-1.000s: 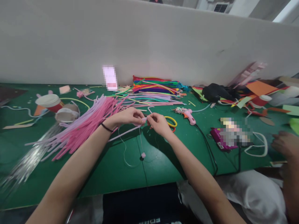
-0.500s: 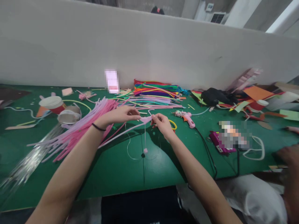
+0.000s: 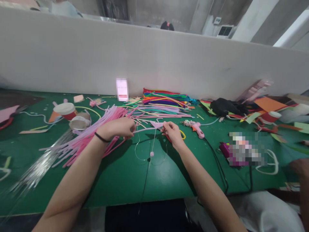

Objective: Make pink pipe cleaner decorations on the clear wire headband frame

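Note:
My left hand is closed around a lilac pipe cleaner, which runs rightward from its fingers. With thumb and fingertips my right hand pinches the right end of a small lilac pipe-cleaner shape, from which the strand extends. Below this shape hangs a thin wire bearing a small pink tuft. A bundle of pink and lilac pipe cleaners lies beneath and behind my left hand and forearm. Partly hidden by my right hand is a pair of scissors with yellow and red handles.
Right of my hands rests a pink glue gun with a black cord. Multicoloured pipe cleaners are stacked at the back by the white partition. Cups and silver tinsel strands lie left. A person's hand appears far right.
My left hand has moved left and down from the lilac shape along the strand, its fingers now wrapped round it. My right hand keeps its pinch. The camera view has shifted slightly.

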{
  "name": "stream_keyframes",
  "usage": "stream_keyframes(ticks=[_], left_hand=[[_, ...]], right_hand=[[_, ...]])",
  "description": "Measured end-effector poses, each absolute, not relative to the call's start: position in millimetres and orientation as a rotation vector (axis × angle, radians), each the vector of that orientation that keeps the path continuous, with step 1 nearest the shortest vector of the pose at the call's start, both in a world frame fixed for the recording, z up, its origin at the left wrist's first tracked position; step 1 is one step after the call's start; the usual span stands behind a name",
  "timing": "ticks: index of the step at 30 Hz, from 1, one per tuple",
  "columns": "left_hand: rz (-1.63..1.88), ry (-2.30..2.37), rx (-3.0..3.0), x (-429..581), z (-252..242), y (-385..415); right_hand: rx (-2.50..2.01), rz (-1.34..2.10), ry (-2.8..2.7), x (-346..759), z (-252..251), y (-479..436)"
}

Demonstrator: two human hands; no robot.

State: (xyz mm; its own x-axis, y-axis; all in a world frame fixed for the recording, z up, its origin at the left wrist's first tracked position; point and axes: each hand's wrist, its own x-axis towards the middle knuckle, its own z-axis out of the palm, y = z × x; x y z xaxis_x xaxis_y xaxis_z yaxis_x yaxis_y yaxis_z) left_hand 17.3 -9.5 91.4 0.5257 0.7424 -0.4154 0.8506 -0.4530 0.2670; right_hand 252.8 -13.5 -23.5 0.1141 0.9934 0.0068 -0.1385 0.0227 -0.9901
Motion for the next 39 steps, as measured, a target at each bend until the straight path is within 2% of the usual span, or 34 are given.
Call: stream_keyframes(ticks=[8, 13, 18, 24, 32, 36, 39], left_hand=[[0.09, 0.955, 2.265, 17, 120, -27], [-0.002, 1.129, 2.257, 16, 115, -25], [-0.327, 1.23, 2.104, 9, 104, -16], [-0.243, 1.132, 2.138, 8, 101, -11], [-0.185, 1.331, 2.085, -5, 83, 3], [-0.315, 1.121, 1.986, -9, 72, 11], [-0.26, 1.014, 2.019, -6, 79, 6]], right_hand=[[-1.099, 1.291, -1.1, 250, -23, -17], [-1.091, 1.333, -1.079, 247, -20, -19], [-1.082, 1.317, -0.976, 253, -21, -16], [-1.082, 1.284, -0.903, 254, -22, -16], [-1.086, 1.265, -0.821, 257, -18, -17], [-1.094, 1.243, -0.825, 258, -20, -17], [-1.12, 1.217, -0.855, 257, -21, -17]])
